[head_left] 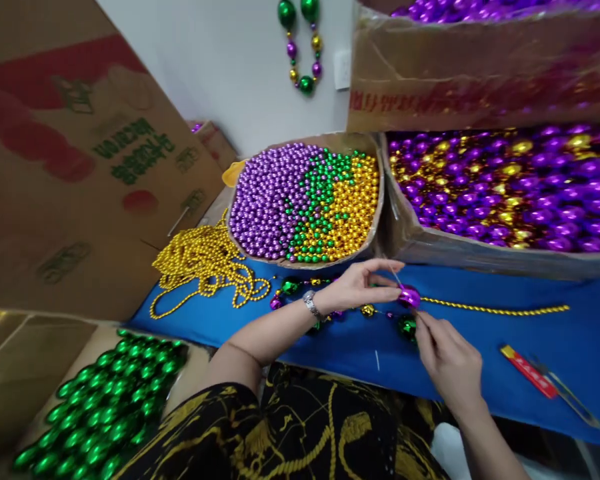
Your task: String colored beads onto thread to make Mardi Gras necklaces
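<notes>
My left hand point(357, 285) pinches a large purple bead point(409, 296) above the blue table cover point(480, 347); a thin needle point(395, 275) sticks up from the bead. My right hand point(447, 357) is closed just below and right of it, fingertips at the bead, next to a large green bead point(407, 327). A strand of small gold beads point(495, 309) trails right from the purple bead. Strung green, gold and purple beads point(293, 288) lie left of my left wrist, which wears a watch point(311, 304).
A round box of small purple, green and gold beads point(305, 200) stands behind my hands. A carton of large purple and gold beads point(505, 183) is at right. Green beads point(105, 400) fill a box at lower left. Gold strands point(205, 263) lie heaped. A red cutter point(530, 371) and tweezers point(570, 397) rest at right.
</notes>
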`<state>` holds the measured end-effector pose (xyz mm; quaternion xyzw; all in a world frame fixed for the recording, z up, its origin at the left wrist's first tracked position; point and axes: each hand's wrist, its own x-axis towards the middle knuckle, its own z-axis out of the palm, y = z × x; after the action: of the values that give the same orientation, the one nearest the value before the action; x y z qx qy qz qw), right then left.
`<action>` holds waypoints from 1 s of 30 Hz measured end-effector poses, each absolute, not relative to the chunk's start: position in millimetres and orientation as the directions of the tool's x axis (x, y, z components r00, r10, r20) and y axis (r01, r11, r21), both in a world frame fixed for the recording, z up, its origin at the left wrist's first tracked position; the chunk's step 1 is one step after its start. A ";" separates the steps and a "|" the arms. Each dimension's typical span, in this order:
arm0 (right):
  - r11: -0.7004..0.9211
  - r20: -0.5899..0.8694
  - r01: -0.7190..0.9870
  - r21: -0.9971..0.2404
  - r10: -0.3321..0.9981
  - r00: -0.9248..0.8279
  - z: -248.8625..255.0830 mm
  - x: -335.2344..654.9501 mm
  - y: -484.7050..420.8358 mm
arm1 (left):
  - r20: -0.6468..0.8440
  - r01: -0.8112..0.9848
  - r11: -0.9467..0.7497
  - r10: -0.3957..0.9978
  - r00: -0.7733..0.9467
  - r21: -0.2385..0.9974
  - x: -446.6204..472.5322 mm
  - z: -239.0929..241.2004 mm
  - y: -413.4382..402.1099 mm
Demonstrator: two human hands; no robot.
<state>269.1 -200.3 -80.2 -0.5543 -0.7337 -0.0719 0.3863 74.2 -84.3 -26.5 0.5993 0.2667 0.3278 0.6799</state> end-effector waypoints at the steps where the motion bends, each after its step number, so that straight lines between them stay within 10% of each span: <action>1: 0.369 0.650 0.870 -0.329 0.756 -0.075 -80.7 270.5 -200.3 | 0.083 -0.050 -0.066 0.799 0.596 0.997 62.8 -22.7 -77.2; 5: 0.356 0.653 0.875 -0.329 0.754 -0.061 -83.9 274.4 -200.5 | 0.298 0.542 -0.429 0.901 0.315 0.722 4.6 -11.0 -33.7; 10: 0.390 0.662 0.861 -0.326 0.744 -0.086 -86.8 268.3 -197.8 | 0.046 0.934 -0.295 0.955 0.292 0.201 -31.7 -23.0 9.5; 17: 0.415 0.652 0.841 -0.347 0.751 -0.102 -89.2 261.1 -197.0 | 0.059 0.909 -0.302 0.953 0.298 0.287 -23.3 -33.4 16.3; 19: 0.425 0.639 0.829 -0.364 0.761 -0.110 -89.6 259.5 -198.0 | 0.096 0.789 -0.290 0.954 0.285 0.541 -16.1 -27.8 8.8; 22: 0.434 0.630 0.810 -0.394 0.769 -0.106 -87.9 255.8 -199.1 | 0.020 0.144 -0.067 0.952 0.306 0.987 2.9 -18.6 -12.3; 25: 0.439 0.632 0.801 -0.406 0.768 -0.101 -83.8 252.2 -199.1 | -0.124 -0.297 0.277 0.887 0.446 0.914 26.7 -14.3 -37.4; 30: 0.441 0.647 0.807 -0.393 0.756 -0.098 -79.1 252.8 -200.0 | -0.199 -0.429 0.462 0.825 0.528 0.776 52.1 -17.1 -61.4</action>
<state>252.8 -200.0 -79.1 -0.5278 -0.7403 -0.0306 0.4153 52.1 -61.4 -17.1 0.3420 0.2894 0.3898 0.8045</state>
